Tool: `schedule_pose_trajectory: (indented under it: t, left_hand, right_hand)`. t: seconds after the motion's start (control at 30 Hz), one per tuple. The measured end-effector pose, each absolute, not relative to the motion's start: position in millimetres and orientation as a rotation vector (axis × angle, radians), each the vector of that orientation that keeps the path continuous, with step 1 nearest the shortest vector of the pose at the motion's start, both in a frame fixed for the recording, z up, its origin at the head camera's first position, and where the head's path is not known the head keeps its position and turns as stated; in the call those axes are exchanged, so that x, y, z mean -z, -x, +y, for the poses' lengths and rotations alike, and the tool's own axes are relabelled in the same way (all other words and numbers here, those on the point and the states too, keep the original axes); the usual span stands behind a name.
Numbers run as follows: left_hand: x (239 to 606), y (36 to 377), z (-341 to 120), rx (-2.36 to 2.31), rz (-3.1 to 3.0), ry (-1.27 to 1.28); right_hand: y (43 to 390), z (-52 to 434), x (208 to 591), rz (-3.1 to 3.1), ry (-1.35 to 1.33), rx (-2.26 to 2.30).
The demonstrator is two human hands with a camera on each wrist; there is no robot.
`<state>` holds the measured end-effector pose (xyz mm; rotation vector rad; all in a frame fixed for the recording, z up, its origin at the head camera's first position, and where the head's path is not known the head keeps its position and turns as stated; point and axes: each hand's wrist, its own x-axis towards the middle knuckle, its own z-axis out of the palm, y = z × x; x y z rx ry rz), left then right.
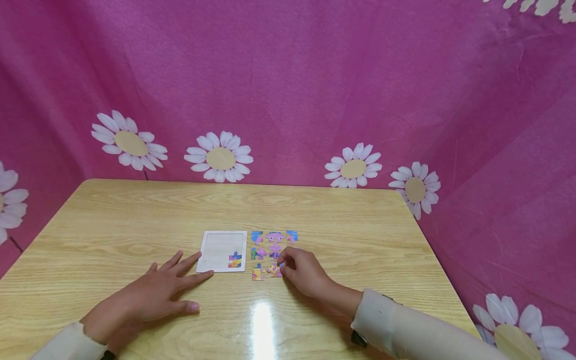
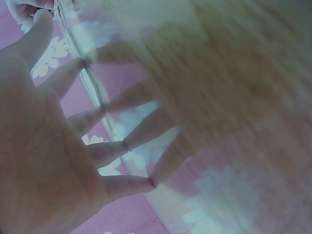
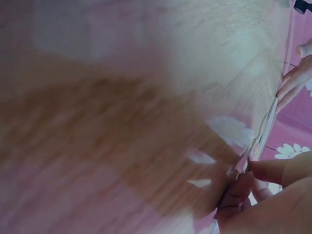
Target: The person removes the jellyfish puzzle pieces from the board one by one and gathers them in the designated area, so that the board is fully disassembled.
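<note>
A white square puzzle tray (image 1: 223, 270) lies on the table with one jigsaw piece (image 1: 235, 261) in its lower right corner. Fingers spread, my left hand (image 1: 158, 290) rests beside the tray, with fingertips at its left and lower left edge. Loose pieces form rows right of the tray, among them a pink one with eyes (image 1: 275, 237) and a yellow one (image 1: 258, 273). My right hand (image 1: 307, 272) has thumb and forefinger pinching a yellow-and-pink jigsaw piece (image 1: 274, 270) in the bottom row. That hand partly hides the pieces at the right.
The light wooden table (image 1: 148, 215) has rounded far corners. A pink curtain (image 1: 288, 90) with white daisies hangs behind it and at both sides. A bright light reflection shows on the tabletop in front of the pieces.
</note>
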<state>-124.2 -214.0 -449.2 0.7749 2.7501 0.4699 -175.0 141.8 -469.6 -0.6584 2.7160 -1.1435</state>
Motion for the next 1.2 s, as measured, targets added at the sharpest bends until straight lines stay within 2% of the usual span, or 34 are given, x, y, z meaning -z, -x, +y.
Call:
schedule_pose_trajectory:
  t: [0.67,1.2]
  left_hand:
    - [450,124,-215,-0.469,2.755,-0.786]
    - [448,124,-214,-0.463,2.751,-0.783]
  right_hand:
    - [179,139,465,2.753,0.656,1.082]
    - [192,92,459,2.606,0.709,1.19]
